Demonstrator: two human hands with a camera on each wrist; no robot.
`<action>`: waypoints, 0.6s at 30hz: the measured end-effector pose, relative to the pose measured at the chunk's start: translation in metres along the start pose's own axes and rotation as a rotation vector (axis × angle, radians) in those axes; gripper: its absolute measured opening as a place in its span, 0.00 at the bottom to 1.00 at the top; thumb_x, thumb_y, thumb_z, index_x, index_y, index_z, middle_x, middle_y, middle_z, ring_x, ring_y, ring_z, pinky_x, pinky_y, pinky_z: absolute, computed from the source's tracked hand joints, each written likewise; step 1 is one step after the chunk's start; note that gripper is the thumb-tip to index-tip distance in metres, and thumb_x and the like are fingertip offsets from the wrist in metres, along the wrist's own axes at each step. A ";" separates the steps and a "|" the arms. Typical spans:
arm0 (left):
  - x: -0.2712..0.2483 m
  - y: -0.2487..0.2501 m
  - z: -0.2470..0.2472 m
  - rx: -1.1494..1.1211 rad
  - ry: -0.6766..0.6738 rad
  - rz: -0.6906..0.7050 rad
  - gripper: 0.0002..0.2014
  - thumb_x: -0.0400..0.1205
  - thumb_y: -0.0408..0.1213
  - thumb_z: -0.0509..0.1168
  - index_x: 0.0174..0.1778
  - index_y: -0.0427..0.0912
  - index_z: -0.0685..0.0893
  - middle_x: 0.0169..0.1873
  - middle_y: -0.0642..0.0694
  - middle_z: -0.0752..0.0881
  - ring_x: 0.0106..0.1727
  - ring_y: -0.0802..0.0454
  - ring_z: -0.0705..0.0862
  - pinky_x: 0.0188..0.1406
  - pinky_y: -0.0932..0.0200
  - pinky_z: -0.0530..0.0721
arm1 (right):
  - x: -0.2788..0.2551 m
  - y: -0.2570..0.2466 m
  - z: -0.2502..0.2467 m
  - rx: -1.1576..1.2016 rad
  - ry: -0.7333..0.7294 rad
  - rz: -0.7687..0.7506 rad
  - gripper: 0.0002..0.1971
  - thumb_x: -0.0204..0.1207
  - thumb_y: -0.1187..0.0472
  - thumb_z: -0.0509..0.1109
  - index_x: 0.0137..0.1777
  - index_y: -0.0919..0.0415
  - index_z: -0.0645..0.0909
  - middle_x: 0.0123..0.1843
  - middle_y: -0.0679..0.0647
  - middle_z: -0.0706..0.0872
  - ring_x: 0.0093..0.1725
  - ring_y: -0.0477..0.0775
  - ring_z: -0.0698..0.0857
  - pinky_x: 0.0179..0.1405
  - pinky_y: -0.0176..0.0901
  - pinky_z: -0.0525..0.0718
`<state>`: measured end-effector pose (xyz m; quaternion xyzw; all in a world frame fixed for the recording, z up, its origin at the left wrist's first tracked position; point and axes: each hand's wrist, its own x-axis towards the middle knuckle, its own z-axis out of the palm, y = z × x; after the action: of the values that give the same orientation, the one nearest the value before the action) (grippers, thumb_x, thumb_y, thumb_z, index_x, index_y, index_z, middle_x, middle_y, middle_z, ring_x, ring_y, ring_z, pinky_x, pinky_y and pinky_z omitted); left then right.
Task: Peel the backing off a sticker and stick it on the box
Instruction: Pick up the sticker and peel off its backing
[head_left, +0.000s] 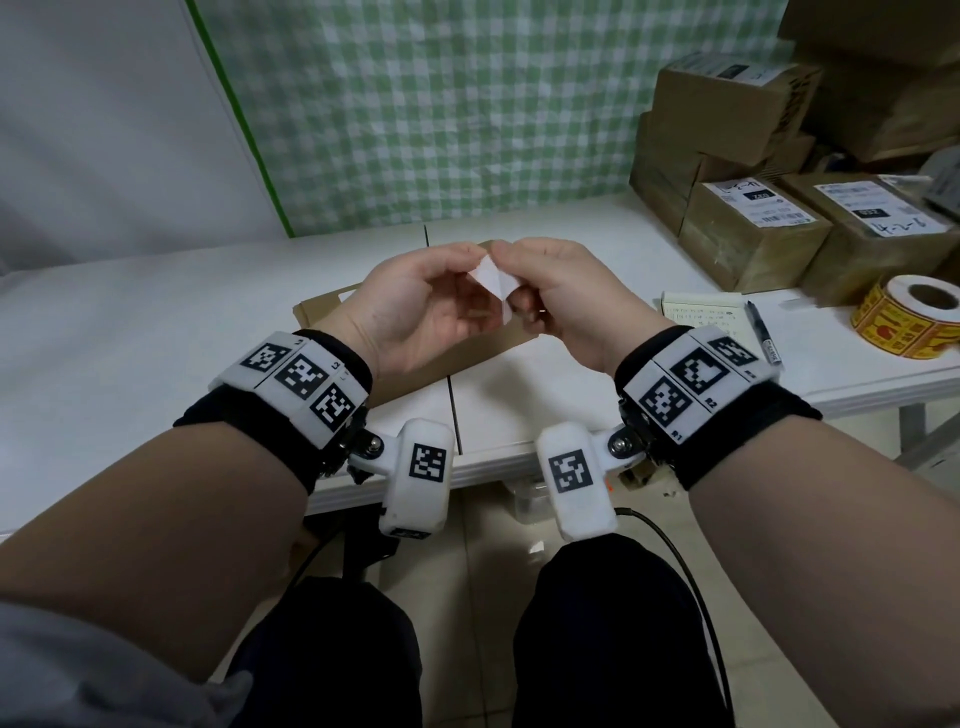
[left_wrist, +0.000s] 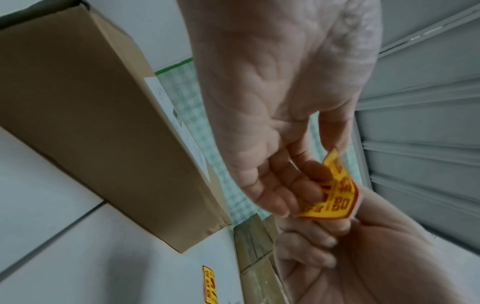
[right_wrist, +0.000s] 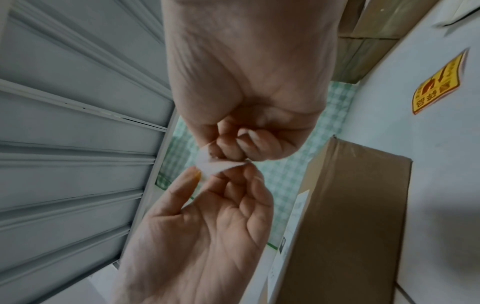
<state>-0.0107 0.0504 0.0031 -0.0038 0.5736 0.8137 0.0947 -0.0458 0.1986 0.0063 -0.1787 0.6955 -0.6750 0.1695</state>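
A flat brown cardboard box (head_left: 324, 312) lies on the white table (head_left: 130, 338), mostly hidden under my raised hands. Above it my left hand (head_left: 470, 270) and right hand (head_left: 514, 275) pinch one small sticker (head_left: 493, 283) between them, its white back toward me. In the left wrist view the sticker (left_wrist: 335, 193) is yellow with red print and its top corner curls; my left hand (left_wrist: 306, 185) holds it with thumb and curled fingers. The right wrist view has my right hand (right_wrist: 233, 152) pinching the bent white backing (right_wrist: 215, 166). The box (right_wrist: 350, 216) sits below.
A roll of yellow stickers (head_left: 914, 317) stands at the right table edge, beside a notepad (head_left: 701, 317) and a pen (head_left: 761, 332). Labelled cardboard parcels (head_left: 753, 234) are stacked at the back right. A green checked cloth (head_left: 441, 104) hangs behind the table.
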 end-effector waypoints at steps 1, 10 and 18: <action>-0.001 0.001 -0.001 0.002 -0.022 -0.021 0.13 0.79 0.39 0.55 0.48 0.34 0.80 0.42 0.35 0.76 0.41 0.43 0.81 0.50 0.52 0.84 | 0.000 0.001 0.000 -0.002 -0.010 -0.006 0.21 0.80 0.56 0.64 0.23 0.52 0.75 0.18 0.47 0.71 0.23 0.49 0.65 0.24 0.38 0.62; -0.003 0.006 0.001 0.259 0.046 -0.032 0.20 0.79 0.45 0.63 0.60 0.32 0.81 0.54 0.33 0.75 0.53 0.36 0.71 0.43 0.55 0.80 | -0.006 0.000 0.003 -0.098 -0.118 -0.045 0.18 0.83 0.59 0.61 0.29 0.54 0.71 0.24 0.46 0.69 0.18 0.41 0.74 0.24 0.35 0.67; -0.004 0.005 -0.003 0.216 0.088 -0.061 0.19 0.82 0.47 0.61 0.57 0.33 0.80 0.42 0.34 0.75 0.45 0.39 0.74 0.40 0.56 0.80 | -0.007 -0.003 0.006 -0.046 -0.138 -0.006 0.20 0.82 0.61 0.59 0.26 0.54 0.68 0.16 0.45 0.72 0.25 0.50 0.68 0.26 0.39 0.66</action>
<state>-0.0077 0.0458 0.0073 -0.0464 0.6611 0.7430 0.0939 -0.0368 0.1965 0.0088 -0.2305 0.6970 -0.6455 0.2108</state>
